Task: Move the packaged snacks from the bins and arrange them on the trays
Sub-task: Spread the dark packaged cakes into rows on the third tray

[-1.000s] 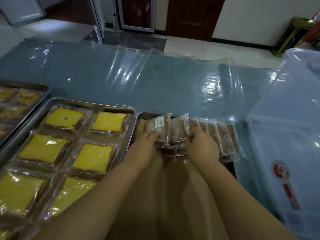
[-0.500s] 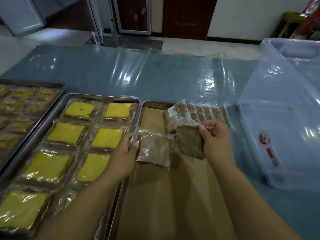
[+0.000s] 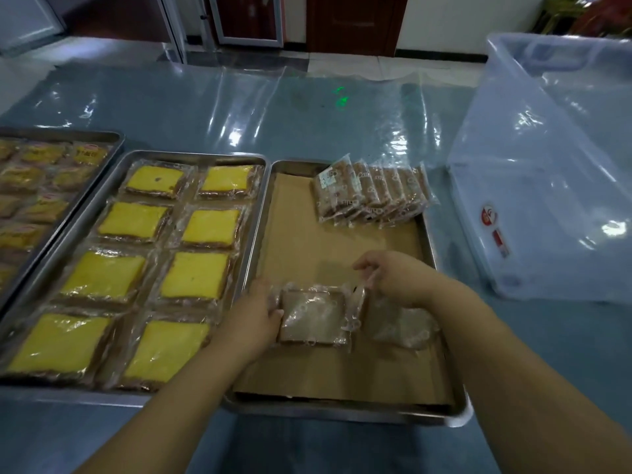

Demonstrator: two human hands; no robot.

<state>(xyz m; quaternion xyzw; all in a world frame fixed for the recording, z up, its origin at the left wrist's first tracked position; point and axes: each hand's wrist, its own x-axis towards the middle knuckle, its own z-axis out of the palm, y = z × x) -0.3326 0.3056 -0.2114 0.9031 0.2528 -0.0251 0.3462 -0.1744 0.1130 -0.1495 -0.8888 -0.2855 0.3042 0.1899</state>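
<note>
Fingers of the left hand (image 3: 252, 318) grip one clear-wrapped brown cake packet (image 3: 313, 319), the right hand (image 3: 400, 278) pinches the film edge of a second packet (image 3: 402, 325); both likely light, squashy, slippery.

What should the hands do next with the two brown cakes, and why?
Probably let go of both. The left packet held by the left hand and the right packet pinched by the right hand already seem to lie flat, side by side, on the paper-lined tray. More wait in the stack at its far corner.

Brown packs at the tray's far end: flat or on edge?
On edge: the brown packs lean overlapped in a row on the tray.
</note>
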